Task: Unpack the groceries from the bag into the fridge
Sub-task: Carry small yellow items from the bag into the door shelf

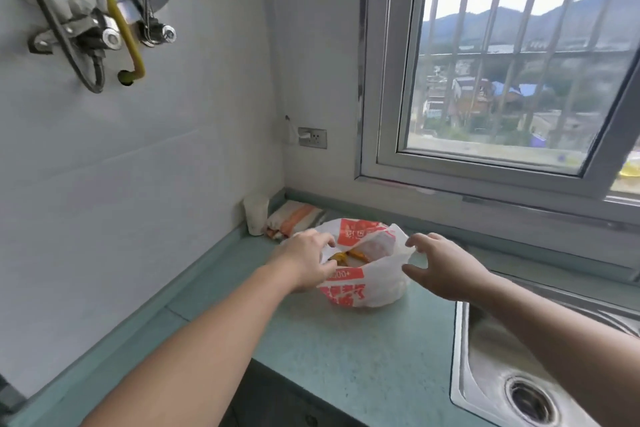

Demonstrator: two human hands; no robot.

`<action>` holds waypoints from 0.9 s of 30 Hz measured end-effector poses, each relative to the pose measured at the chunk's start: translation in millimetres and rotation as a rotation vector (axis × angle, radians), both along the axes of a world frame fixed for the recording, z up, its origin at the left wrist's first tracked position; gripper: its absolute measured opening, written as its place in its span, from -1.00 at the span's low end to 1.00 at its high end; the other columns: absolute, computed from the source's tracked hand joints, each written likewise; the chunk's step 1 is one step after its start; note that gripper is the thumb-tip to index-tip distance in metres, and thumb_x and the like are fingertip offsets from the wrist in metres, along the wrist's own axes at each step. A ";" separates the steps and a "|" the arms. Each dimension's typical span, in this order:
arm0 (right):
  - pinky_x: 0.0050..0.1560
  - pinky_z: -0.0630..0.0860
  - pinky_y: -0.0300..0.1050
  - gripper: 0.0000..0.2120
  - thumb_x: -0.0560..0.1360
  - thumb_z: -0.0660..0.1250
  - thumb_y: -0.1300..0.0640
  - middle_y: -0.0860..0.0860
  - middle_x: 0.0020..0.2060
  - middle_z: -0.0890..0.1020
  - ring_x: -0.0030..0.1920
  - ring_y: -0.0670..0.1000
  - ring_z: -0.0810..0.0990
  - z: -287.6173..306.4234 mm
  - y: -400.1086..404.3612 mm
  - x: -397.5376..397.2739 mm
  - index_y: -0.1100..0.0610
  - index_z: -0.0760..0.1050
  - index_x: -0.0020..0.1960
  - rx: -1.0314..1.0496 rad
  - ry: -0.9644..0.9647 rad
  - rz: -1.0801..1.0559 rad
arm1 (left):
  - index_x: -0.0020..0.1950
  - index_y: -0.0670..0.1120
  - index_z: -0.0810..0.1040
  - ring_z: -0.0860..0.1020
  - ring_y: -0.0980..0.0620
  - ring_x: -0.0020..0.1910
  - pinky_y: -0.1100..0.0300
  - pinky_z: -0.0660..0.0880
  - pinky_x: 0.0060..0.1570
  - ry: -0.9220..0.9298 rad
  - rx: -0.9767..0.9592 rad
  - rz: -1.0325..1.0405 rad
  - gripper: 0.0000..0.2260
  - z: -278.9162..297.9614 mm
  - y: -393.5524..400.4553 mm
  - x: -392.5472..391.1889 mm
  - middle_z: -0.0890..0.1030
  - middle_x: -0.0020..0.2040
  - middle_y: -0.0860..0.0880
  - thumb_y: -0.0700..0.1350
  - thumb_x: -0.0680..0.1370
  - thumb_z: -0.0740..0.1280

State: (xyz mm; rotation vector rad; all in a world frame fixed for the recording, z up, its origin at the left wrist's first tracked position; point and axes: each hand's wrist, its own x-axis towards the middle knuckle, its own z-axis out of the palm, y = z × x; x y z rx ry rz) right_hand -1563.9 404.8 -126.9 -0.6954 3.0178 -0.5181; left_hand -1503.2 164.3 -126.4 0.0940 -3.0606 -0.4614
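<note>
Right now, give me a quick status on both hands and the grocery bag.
Left hand gripping the bag rim. Right hand open at the other edge. Bag on the counter, still full. Nothing in the way.

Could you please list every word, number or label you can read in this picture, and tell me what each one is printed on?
"000+" in white on a red band, partly hidden: on the front of the white plastic bag beside the left hand.
White characters on the red panel at the bag's back: too blurred to read.
Large red characters low on the bag's front: creased and cut off, unreadable.
Striped packet and wall socket: no legible text.
</note>
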 end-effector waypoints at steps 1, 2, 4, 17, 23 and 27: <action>0.15 0.48 -0.05 -0.55 0.47 0.31 -0.15 -0.03 0.18 0.51 0.16 0.02 0.53 -0.1 -4.5 -13.5 -0.03 0.40 0.31 0.011 -0.001 -0.018 | 0.33 0.08 0.42 0.47 0.00 0.21 0.00 0.48 0.16 -0.006 0.001 -0.013 -0.63 -1.2 -9.0 -17.1 0.45 0.32 0.02 0.10 0.54 0.25; 0.15 0.47 -0.06 -0.56 0.47 0.31 -0.14 -0.02 0.18 0.51 0.16 0.02 0.52 0.1 -8.7 -26.6 -0.02 0.40 0.30 0.020 -0.007 -0.037 | 0.33 0.08 0.41 0.47 0.00 0.19 0.00 0.50 0.12 -0.006 0.006 -0.021 -0.63 -2.3 -17.2 -34.2 0.45 0.32 0.03 0.09 0.54 0.24; 0.15 0.47 -0.06 -0.57 0.48 0.31 -0.13 -0.01 0.16 0.53 0.16 0.03 0.52 -1.2 -16.9 -51.0 -0.02 0.41 0.29 0.043 -0.007 -0.054 | 0.33 0.08 0.41 0.48 0.01 0.13 0.03 0.52 0.04 0.005 0.014 -0.026 -0.64 -6.4 -30.7 -65.9 0.44 0.32 0.05 0.09 0.54 0.23; 0.07 0.47 -0.13 -0.67 0.57 0.10 0.18 0.00 0.17 0.60 0.14 0.07 0.55 -87.7 -64.7 -159.0 0.03 0.52 0.24 0.098 -0.081 0.064 | 0.35 0.01 0.44 0.47 0.01 0.22 0.14 0.43 0.08 -0.098 0.116 -0.093 -0.67 -73.8 -33.6 -168.4 0.47 0.33 0.02 -0.01 0.59 0.20; -0.13 0.41 -0.21 -0.66 0.58 0.09 0.23 -0.01 0.11 0.64 0.03 0.03 0.59 -131.4 -94.5 -180.8 0.04 0.55 0.22 0.091 -0.146 0.084 | 0.28 -0.02 0.52 0.52 0.07 -0.01 0.21 0.44 -0.08 -0.198 0.169 -0.071 -0.73 -109.0 -44.3 -195.6 0.54 0.25 0.03 -0.09 0.62 0.17; -0.07 0.43 -0.22 -0.66 0.59 0.09 0.22 -0.01 0.15 0.62 0.06 0.02 0.59 -154.4 -100.6 -198.7 0.03 0.54 0.23 0.068 -0.214 0.032 | 0.20 0.02 0.57 0.56 0.07 -0.03 0.10 0.55 0.00 -0.298 0.177 -0.098 -0.76 -143.2 -55.6 -223.9 0.60 0.16 0.03 -0.09 0.60 0.18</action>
